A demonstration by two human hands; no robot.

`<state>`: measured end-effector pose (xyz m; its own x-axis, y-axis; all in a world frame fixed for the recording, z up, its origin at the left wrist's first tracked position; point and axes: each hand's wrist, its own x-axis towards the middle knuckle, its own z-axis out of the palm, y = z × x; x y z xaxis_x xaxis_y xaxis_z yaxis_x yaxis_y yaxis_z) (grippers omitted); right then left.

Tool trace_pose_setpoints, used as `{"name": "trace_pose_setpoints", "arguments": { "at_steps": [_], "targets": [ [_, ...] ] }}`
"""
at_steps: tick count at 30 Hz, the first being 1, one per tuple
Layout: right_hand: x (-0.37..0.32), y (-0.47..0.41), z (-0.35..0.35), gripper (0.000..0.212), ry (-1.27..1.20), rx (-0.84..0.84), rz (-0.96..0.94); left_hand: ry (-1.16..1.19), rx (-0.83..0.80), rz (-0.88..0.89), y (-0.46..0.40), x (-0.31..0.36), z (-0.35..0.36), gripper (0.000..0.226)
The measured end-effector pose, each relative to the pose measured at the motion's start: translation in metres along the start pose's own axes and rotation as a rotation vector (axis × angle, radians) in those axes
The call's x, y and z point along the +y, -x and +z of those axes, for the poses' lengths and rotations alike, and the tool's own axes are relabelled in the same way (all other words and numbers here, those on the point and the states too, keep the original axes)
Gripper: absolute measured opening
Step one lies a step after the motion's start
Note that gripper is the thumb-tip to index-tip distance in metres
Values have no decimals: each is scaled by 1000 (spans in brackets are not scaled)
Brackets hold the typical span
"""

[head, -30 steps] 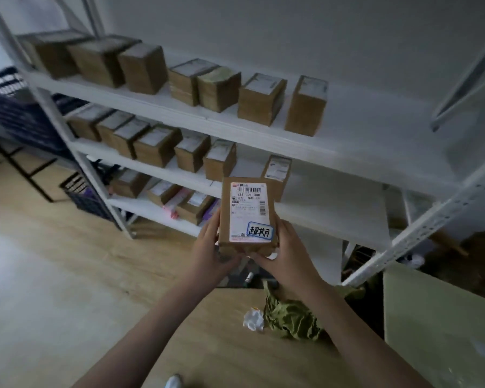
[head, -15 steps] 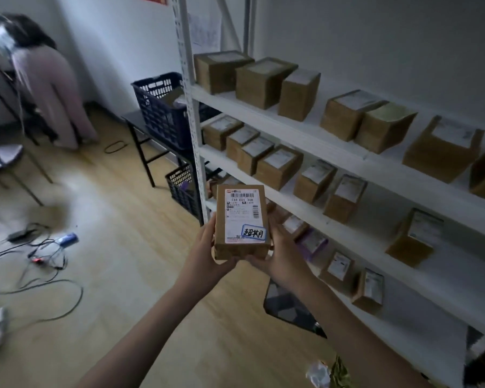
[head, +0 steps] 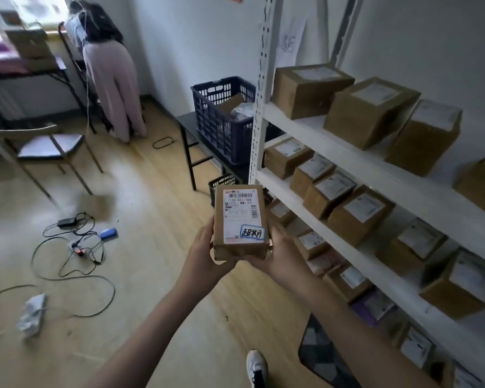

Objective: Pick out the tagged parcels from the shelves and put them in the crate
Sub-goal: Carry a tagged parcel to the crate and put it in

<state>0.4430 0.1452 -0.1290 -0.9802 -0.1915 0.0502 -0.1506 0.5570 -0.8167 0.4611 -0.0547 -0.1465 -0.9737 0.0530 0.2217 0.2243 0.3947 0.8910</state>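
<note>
The tagged parcel (head: pixel 240 221) sits at frame centre, label up, a blue-edged handwritten tag at its 5 o'clock corner; the left hand (head: pixel 200 254) grips its left edge, fingers curled beneath; the right hand (head: pixel 282 257) cups the underside and right edge. The crate (head: pixel 221 119), dark blue, stands on a black bench at 12 o'clock from the parcel, well apart, just left of the shelf post (head: pixel 261 88); it already holds items. Probable risks: cables (head: pixel 76 247) lie on the floor at 9 o'clock and could catch a foot; the shelf post stands close beside the crate, so a wide swing could knock the parcel loose; a low release could strike the crate rim.
</note>
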Motion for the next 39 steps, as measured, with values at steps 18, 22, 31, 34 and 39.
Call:
{"name": "trace_pose_setpoints", "arguments": {
  "at_steps": [18,22,31,34,39],
  "targets": [
    [4,-347,19,80,11,-76,-119,-31,132,4,-300,-91,-60,98],
    [3,-439,49,82,-15,-29,-77,-33,102,15,-390,-138,-90,100],
    [-16,-621,87,80,-43,141,106,-52,-131,71,-599,-208,-158,103],
    [-13,-670,86,83,-62,194,146,-40,-209,74,-662,-224,-161,106],
    [11,-743,70,81,-42,307,180,-31,-306,171,-764,-243,-136,97]
  ]
}}
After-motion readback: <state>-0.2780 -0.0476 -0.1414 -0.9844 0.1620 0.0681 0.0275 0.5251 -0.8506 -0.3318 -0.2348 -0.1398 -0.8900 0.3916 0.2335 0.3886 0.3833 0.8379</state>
